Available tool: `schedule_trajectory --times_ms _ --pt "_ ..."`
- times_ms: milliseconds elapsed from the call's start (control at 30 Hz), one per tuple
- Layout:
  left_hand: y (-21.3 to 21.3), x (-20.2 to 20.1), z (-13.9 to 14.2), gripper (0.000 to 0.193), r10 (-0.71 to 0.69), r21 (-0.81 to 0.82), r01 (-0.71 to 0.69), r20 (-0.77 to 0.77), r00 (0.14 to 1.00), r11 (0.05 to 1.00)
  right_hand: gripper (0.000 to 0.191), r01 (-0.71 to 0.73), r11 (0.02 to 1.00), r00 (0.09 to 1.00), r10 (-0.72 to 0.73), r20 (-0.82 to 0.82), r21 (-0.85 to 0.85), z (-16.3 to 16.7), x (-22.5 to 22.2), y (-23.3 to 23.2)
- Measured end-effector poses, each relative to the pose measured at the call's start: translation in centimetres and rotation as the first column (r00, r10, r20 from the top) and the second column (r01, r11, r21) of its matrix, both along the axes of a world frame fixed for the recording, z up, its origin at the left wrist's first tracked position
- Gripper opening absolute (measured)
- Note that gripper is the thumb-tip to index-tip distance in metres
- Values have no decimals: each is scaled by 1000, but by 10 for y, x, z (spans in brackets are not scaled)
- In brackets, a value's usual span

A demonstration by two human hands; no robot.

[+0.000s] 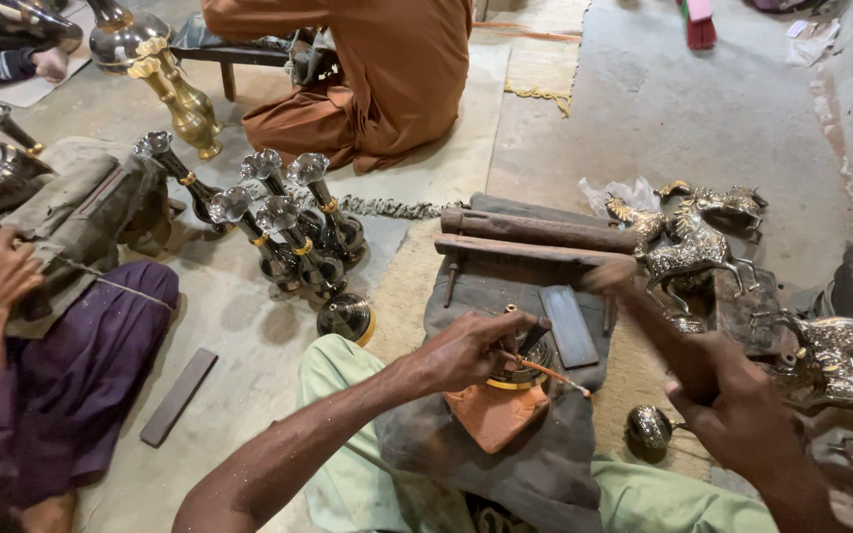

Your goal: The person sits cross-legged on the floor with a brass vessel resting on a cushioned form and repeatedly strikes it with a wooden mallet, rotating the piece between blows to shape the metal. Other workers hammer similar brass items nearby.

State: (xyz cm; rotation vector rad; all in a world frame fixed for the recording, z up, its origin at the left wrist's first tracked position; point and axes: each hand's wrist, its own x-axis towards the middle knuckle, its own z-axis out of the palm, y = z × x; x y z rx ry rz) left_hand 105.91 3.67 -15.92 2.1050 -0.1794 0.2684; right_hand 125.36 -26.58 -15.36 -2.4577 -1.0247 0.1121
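My left hand (466, 350) pinches a thin pointed metal tool (547, 371) and holds its tip against a small round dark metal piece with a brass rim (517, 379). That piece rests on an orange block (496, 417) set on a dark cloth (505, 464) over my lap. My right hand (733, 400) is raised to the right and grips a dark wooden stick (644, 306). The stick's far end is blurred above the cloth.
Several dark metal vases with brass bands (288, 232) stand left of centre, with a brass vase (185, 104) behind. Metal horse figures (693, 237) sit at right. One person in orange (377, 79) sits ahead, another in purple (81, 365) at left. Wooden bars (535, 232) lie ahead.
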Motion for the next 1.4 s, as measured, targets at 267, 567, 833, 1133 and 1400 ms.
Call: schedule_trajectory --times_ms 267,567,833,1133,1400 --pt "-32 0 -3 60 2 41 -1 -15 1000 999 56 -37 986 999 36 -12 -160 -2 5 -31" --pt "-60 -13 -1 58 -53 -12 53 -50 997 999 68 -55 968 998 46 -41 -246 -2 -3 -68" --pt "-90 -5 -8 54 -64 10 65 -37 997 998 68 -80 985 996 86 32 -153 -6 -3 -111" --pt "-123 -5 -18 52 -115 -60 115 12 993 992 65 100 946 972 -159 -172 -307 -17 -15 -143" --pt "-148 -11 -23 55 -113 13 114 -43 993 993 69 11 948 999 5 52 -318 -21 -25 -169"
